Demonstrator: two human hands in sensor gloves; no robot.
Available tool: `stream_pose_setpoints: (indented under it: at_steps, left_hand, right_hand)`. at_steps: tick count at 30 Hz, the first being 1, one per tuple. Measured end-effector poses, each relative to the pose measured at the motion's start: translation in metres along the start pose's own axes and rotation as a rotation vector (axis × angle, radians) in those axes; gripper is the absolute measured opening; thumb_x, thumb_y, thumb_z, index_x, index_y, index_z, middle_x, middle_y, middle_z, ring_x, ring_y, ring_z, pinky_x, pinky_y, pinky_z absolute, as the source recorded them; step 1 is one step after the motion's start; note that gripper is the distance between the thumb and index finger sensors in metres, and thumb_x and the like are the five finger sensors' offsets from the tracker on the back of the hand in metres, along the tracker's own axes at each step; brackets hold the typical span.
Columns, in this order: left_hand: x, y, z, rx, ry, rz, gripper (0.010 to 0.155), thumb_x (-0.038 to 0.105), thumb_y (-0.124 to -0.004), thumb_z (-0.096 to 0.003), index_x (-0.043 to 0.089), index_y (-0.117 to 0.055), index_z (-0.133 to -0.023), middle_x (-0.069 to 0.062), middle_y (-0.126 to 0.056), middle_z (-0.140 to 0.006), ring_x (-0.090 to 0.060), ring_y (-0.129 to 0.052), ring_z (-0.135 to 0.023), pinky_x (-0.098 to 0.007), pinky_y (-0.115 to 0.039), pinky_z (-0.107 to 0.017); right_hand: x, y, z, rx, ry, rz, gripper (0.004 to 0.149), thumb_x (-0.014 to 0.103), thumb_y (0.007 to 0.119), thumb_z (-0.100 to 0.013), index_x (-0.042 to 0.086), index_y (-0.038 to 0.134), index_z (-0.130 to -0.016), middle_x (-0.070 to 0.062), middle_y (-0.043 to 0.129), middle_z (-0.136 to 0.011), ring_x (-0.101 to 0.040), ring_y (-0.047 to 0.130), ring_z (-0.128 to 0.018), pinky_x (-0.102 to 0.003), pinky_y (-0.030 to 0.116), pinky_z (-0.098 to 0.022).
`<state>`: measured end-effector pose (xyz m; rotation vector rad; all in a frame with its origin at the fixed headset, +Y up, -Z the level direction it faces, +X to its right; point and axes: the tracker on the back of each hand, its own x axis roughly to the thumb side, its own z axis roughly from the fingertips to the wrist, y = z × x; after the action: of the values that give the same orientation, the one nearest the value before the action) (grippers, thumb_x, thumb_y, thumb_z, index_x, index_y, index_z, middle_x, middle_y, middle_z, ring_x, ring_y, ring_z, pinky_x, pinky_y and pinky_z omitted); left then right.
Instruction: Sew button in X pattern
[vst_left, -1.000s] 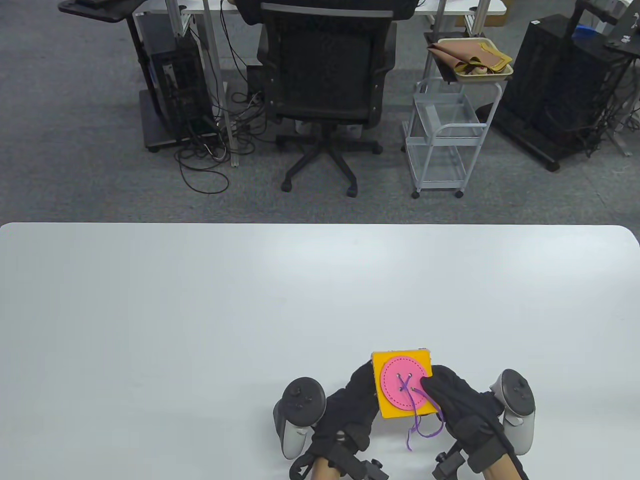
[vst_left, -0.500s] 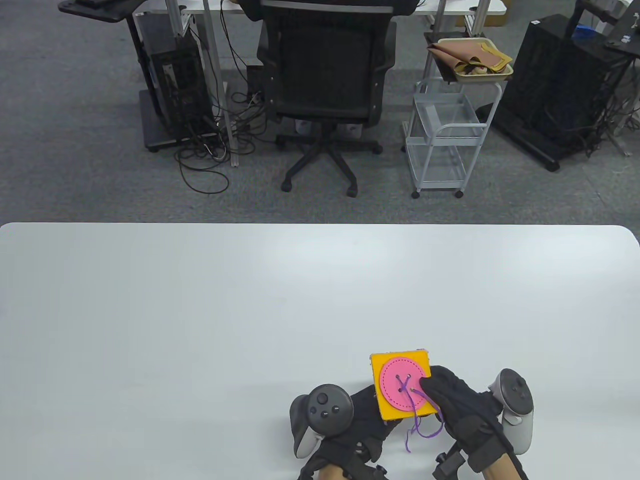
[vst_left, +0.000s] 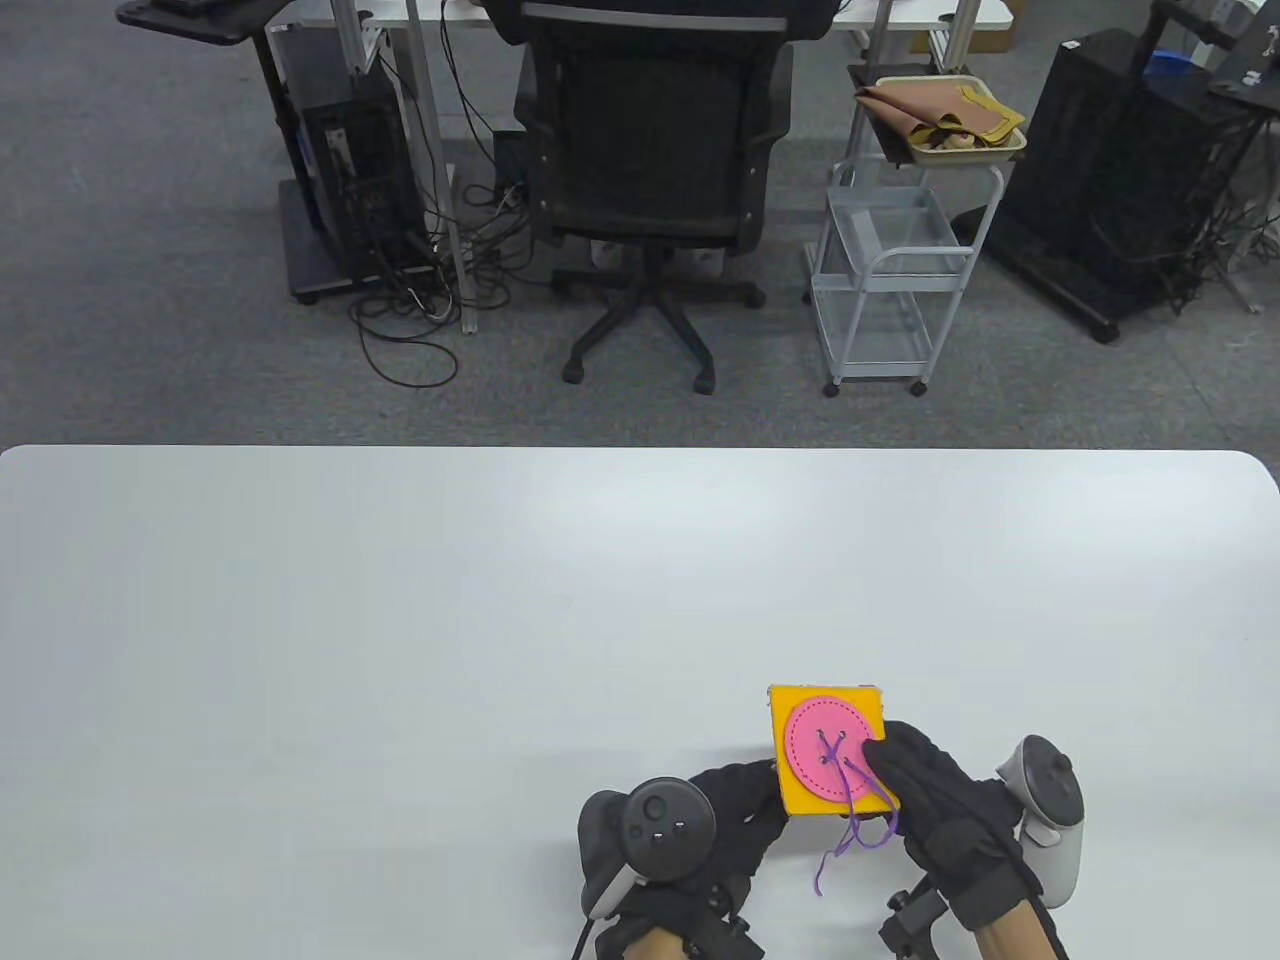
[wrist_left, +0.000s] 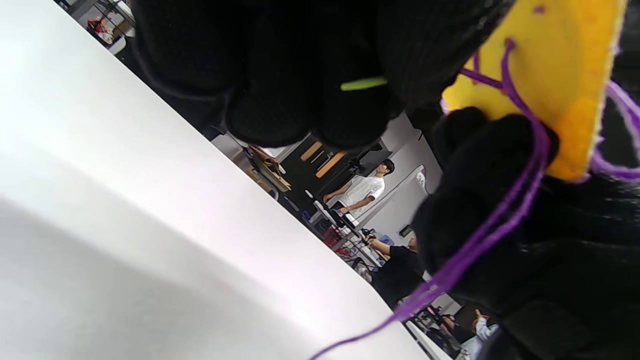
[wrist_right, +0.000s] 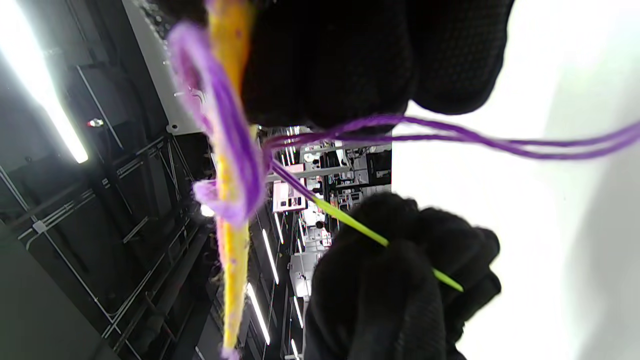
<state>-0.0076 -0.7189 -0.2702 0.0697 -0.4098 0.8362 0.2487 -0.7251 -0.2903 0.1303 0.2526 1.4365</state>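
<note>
A yellow felt square (vst_left: 800, 795) with a pink button (vst_left: 812, 762) is held tilted above the table near its front edge. Purple thread (vst_left: 850, 835) crosses the button's holes and hangs below it. My right hand (vst_left: 900, 775) grips the square's right edge, thumb on the button face. My left hand (vst_left: 755, 800) is at the lower left corner, under the square. In the right wrist view it pinches a green needle (wrist_right: 370, 232) behind the felt (wrist_right: 232, 280). In the left wrist view the needle (wrist_left: 364, 83) shows between my fingers (wrist_left: 280, 110), next to the felt's back (wrist_left: 565, 75).
The white table (vst_left: 500, 620) stretches away from my hands. Beyond its far edge stand an office chair (vst_left: 650, 150), a white trolley (vst_left: 890, 260) and dark equipment racks (vst_left: 1130, 170).
My left hand left the square's left edge, turned over and went under it to the needle. The square and my right hand shifted right and slightly away.
</note>
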Motion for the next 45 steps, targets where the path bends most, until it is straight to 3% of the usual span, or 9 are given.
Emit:
stream_pose_setpoints:
  at_steps: [16,33,39,45]
  left_hand:
    - [-0.038,0.006,0.000,-0.098,0.236,-0.213,0.040,0.031,-0.080,-0.0496,0.019,-0.084,-0.088,-0.002,-0.099,-0.074,-0.029,-0.100,-0.066,-0.052,-0.081,-0.051]
    - [-0.065,0.012,0.005,-0.168,0.446,-0.179,0.041,0.031,-0.079,-0.0495,0.016,-0.084,-0.087,-0.004,-0.100,-0.072,-0.029,-0.101,-0.062,-0.051,-0.082,-0.047]
    - [-0.069,0.013,0.006,-0.156,0.475,-0.163,0.041,0.030,-0.079,-0.0494,0.016,-0.084,-0.087,-0.004,-0.100,-0.071,-0.029,-0.101,-0.061,-0.051,-0.082,-0.047]
    - [-0.065,0.020,0.009,-0.072,0.493,-0.123,0.046,0.030,-0.078,-0.0496,0.014,-0.077,-0.093,-0.003,-0.098,-0.070,-0.028,-0.100,-0.060,-0.051,-0.082,-0.047]
  right_hand:
    - [0.003,-0.012,0.001,-0.036,-0.007,-0.061,0.044,0.040,0.068,-0.054,0.013,0.066,-0.090,-0.002,0.088,-0.060,-0.013,0.088,-0.050,-0.044,0.075,-0.058]
    - [0.006,-0.017,0.002,-0.045,-0.012,-0.099,0.044,0.040,0.068,-0.054,0.013,0.066,-0.090,-0.002,0.088,-0.059,-0.013,0.088,-0.050,-0.044,0.076,-0.058]
    - [0.007,-0.018,0.003,-0.047,-0.009,-0.110,0.044,0.040,0.068,-0.054,0.013,0.067,-0.089,-0.002,0.089,-0.059,-0.013,0.089,-0.049,-0.044,0.076,-0.058]
    - [0.008,-0.018,0.003,-0.051,-0.013,-0.095,0.044,0.040,0.068,-0.054,0.013,0.066,-0.090,-0.002,0.088,-0.059,-0.013,0.088,-0.050,-0.044,0.075,-0.058]
